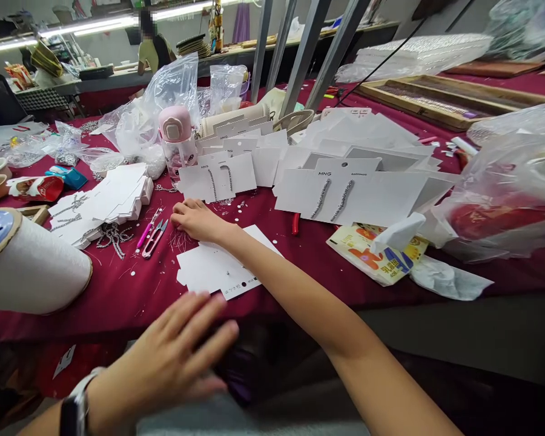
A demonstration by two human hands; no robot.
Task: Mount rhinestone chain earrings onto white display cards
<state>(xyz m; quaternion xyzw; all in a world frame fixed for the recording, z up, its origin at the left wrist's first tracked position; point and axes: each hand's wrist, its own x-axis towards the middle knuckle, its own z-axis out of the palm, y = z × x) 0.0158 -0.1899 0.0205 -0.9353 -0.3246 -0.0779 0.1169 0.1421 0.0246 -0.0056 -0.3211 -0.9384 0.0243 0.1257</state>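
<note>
My left hand (177,345) hovers in front of the table's near edge, fingers spread and slightly blurred, with nothing in it. My right hand (196,219) reaches across to the tabletop, its fingers curled down beside a tangle of thin threads (180,240); its fingertips are hidden. Under my right forearm a white earring card (209,266) lies flat, printed side up. Thread snips (155,238) and a pink pointed tool (144,236) lie left of that hand. Just beyond it, an earring card (240,172) bearing two silver chain strands leans on others.
A large thread spool (40,266) stands at left, near stacked white cards (113,197) and silver chains (113,237). A pink-lidded bottle (176,130) stands behind. More earring cards (367,188), a tissue pack (372,251) and plastic bags (518,181) fill the right side. A person (152,51) sits far back.
</note>
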